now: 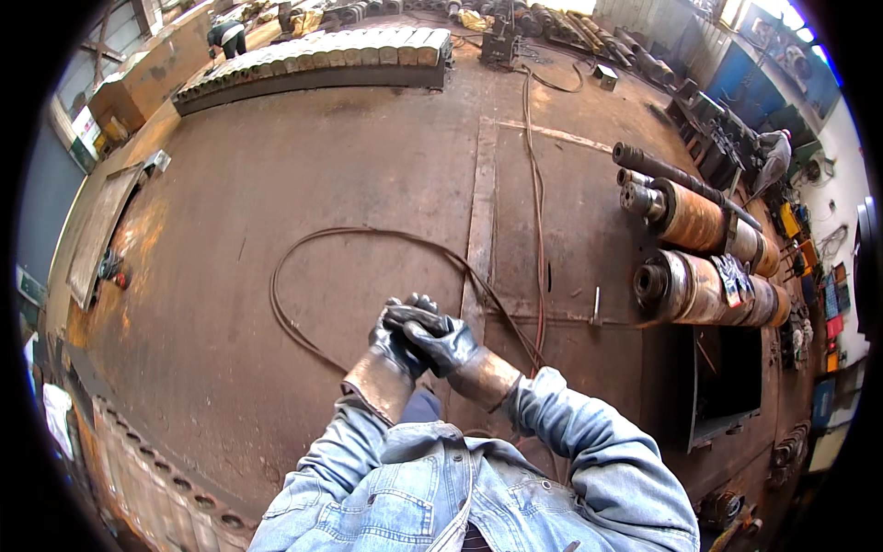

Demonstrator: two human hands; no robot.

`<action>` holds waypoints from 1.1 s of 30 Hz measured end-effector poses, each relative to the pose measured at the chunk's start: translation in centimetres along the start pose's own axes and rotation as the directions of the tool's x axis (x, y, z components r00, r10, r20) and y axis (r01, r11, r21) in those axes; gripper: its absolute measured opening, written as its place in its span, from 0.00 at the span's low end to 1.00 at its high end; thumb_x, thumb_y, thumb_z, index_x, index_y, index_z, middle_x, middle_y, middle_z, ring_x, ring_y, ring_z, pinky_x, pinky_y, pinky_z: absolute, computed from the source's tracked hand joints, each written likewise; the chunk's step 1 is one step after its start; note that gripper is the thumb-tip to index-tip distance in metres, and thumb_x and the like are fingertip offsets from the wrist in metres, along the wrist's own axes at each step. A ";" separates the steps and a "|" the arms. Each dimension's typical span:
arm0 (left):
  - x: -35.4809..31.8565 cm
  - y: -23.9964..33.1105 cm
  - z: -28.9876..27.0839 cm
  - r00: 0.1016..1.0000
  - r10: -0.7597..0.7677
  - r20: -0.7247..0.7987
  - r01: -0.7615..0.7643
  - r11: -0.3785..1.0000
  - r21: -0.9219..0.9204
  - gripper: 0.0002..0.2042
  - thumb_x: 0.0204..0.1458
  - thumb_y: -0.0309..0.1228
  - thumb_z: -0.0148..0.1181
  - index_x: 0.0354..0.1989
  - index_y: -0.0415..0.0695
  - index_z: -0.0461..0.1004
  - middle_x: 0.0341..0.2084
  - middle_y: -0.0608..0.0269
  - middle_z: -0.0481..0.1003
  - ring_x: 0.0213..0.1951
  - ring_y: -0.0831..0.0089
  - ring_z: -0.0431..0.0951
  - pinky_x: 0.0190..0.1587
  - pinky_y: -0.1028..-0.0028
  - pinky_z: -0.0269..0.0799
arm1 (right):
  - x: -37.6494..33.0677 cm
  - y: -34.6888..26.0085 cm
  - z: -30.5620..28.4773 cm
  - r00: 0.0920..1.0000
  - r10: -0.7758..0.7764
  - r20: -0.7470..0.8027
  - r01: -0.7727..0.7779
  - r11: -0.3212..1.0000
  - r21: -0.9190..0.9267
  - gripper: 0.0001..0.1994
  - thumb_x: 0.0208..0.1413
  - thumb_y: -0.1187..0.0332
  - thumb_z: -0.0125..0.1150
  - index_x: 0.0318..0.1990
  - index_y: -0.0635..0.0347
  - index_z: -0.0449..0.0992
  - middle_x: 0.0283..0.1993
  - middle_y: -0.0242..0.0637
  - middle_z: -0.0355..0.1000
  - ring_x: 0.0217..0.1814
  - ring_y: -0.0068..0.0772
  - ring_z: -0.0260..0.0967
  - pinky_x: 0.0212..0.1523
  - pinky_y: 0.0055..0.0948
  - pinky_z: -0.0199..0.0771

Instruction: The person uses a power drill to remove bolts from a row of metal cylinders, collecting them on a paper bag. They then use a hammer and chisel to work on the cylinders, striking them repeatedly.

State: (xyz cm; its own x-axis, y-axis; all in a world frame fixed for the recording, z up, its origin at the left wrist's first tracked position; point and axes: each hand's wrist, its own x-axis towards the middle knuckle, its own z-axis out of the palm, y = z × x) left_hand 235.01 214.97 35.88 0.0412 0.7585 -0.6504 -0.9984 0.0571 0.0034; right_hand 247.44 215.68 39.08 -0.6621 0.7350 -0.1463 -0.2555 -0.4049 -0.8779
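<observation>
Both my hands wear dark work gloves with brown leather cuffs, and my forearms are in blue denim sleeves. They meet in front of my chest above a rusty steel floor (276,184). My right hand (445,340) lies across my left hand (393,348) and grips its glove around the palm and fingers. The left fingers stick up past that grip and hold nothing. A thin dark cable (303,241) loops on the floor just beyond my hands.
Two large rusty rollers (704,288) (699,221) and a dark shaft (662,167) lie to the right. A long row of cylinders (322,55) lies at the far edge. One person (227,37) bends far left, another (773,156) works far right. A hose (533,184) crosses the floor.
</observation>
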 end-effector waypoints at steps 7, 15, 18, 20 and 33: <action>11.9 3.8 7.7 0.993 -0.116 0.017 0.109 0.964 0.243 0.23 0.67 0.51 0.44 0.44 0.44 0.78 0.43 0.53 0.82 0.47 0.56 0.81 0.55 0.55 0.77 | 10.8 -10.8 -6.8 0.882 -0.293 0.369 0.450 0.293 -0.844 0.34 0.54 0.63 0.71 0.68 0.55 0.66 0.68 0.46 0.67 0.75 0.46 0.60 0.73 0.38 0.61; 29.8 9.1 22.1 0.990 -0.065 0.129 0.009 0.919 0.394 0.19 0.67 0.46 0.50 0.45 0.41 0.77 0.42 0.54 0.82 0.47 0.59 0.82 0.52 0.62 0.79 | 30.8 -14.0 -20.6 0.976 -0.163 0.147 0.050 0.819 0.572 0.28 0.74 0.48 0.41 0.53 0.65 0.80 0.49 0.37 0.81 0.54 0.27 0.76 0.55 0.25 0.73; 36.6 12.2 29.1 0.994 0.061 0.094 -0.096 0.896 0.434 0.18 0.68 0.45 0.52 0.45 0.40 0.76 0.42 0.54 0.81 0.47 0.60 0.82 0.51 0.64 0.80 | 39.9 -16.9 -27.7 1.000 0.013 -0.027 -0.015 0.996 -0.084 0.27 0.69 0.45 0.47 0.43 0.59 0.84 0.41 0.40 0.81 0.53 0.30 0.76 0.56 0.27 0.71; 39.6 13.5 34.2 0.986 0.166 0.030 -0.160 0.864 0.477 0.18 0.67 0.45 0.53 0.46 0.41 0.76 0.48 0.53 0.80 0.53 0.57 0.80 0.55 0.62 0.78 | 44.3 -21.8 -31.1 0.999 -0.035 -0.006 0.012 0.488 -0.873 0.22 0.67 0.47 0.49 0.41 0.51 0.85 0.38 0.38 0.81 0.55 0.35 0.76 0.63 0.33 0.68; 67.7 19.4 45.8 0.918 0.382 0.105 -0.350 0.658 0.667 0.17 0.67 0.46 0.53 0.40 0.46 0.79 0.34 0.65 0.83 0.36 0.71 0.83 0.39 0.71 0.82 | 73.8 -35.9 -39.9 0.915 -0.006 0.403 0.377 -0.343 -0.860 0.09 0.53 0.54 0.58 0.29 0.42 0.81 0.37 0.27 0.80 0.60 0.39 0.72 0.69 0.48 0.63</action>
State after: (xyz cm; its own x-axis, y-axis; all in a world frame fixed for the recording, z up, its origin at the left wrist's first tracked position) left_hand 220.28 297.16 26.66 -0.3390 0.7867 -0.5159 -0.6444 0.2054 0.7366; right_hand 235.85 306.14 41.59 -0.8884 0.4557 0.0556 0.4443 0.8839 -0.1461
